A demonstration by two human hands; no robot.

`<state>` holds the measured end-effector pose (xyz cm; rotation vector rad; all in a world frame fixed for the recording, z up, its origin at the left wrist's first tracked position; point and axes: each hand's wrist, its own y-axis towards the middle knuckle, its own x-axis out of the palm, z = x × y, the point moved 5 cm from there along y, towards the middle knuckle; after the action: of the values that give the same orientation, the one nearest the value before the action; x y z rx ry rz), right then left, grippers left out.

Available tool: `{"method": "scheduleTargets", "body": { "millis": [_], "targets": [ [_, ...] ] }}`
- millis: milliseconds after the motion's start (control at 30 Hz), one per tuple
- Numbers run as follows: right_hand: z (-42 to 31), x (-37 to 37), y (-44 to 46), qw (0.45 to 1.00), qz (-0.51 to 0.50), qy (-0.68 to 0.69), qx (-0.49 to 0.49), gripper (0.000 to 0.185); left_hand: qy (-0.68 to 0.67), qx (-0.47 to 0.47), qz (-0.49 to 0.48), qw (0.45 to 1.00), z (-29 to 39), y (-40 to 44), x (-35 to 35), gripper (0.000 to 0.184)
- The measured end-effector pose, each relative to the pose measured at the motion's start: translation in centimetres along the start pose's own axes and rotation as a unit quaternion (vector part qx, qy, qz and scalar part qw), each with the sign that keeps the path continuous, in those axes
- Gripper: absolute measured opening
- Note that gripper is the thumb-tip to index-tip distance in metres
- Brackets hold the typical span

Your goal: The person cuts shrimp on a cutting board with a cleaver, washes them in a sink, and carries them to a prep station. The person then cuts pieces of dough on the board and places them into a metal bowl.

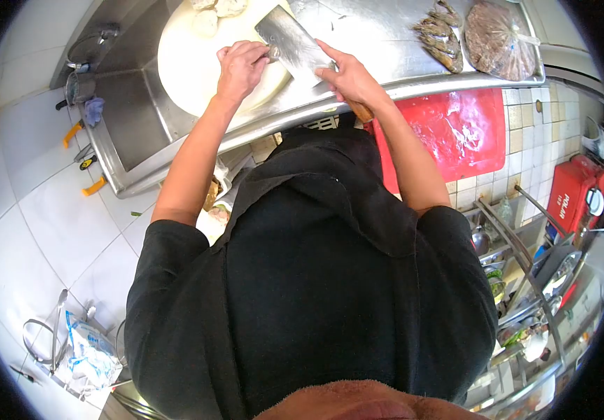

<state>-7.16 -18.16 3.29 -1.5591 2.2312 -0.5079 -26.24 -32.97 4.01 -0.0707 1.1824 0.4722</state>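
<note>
My right hand [349, 78] grips a cleaver [296, 46]. Its broad steel blade points up and left over the edge of a round white cutting board [183, 73], and the wooden handle shows below the hand. My left hand [241, 68] is closed over the board, left of the blade. A small greyish-brown piece [272, 53] shows at its fingertips, close to the blade; I cannot make out what it is. Several pale, rounded lumps [207, 22] lie on the far part of the board. To the right, whole raw prawns [442, 40] lie in a pile on the steel counter [379, 42].
A clear bag of brownish contents [499, 45] rests beside the prawns. The steel sink [130, 105] with its tap [95, 35] is at left. Below the counter's right part is a red container [456, 133]. A red cooler [569, 196] and a loaded metal rack [526, 280] stand at right.
</note>
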Motion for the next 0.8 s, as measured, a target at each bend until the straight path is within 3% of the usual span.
{"method": "scheduleTargets", "body": {
  "millis": [367, 633, 800],
  "targets": [
    [-0.8, -4.1, -2.5, 0.994, -0.091, -0.049, 0.021, 0.066, 0.006, 0.008, 0.028, 1.0, 0.0, -0.3, 0.2, 0.022],
    [0.6, -2.3, -4.7, 1.0, -0.004, 0.005, 0.023, 0.069, -0.062, -0.078, -0.015, 0.995, 1.0, 1.8, 0.0, 0.024],
    [0.6, -0.6, -4.0, 0.999, 0.022, 0.025, 0.01, 0.07, -0.069, -0.082, -0.015, 0.994, 0.2, 1.7, 0.1, 0.024]
  ]
}}
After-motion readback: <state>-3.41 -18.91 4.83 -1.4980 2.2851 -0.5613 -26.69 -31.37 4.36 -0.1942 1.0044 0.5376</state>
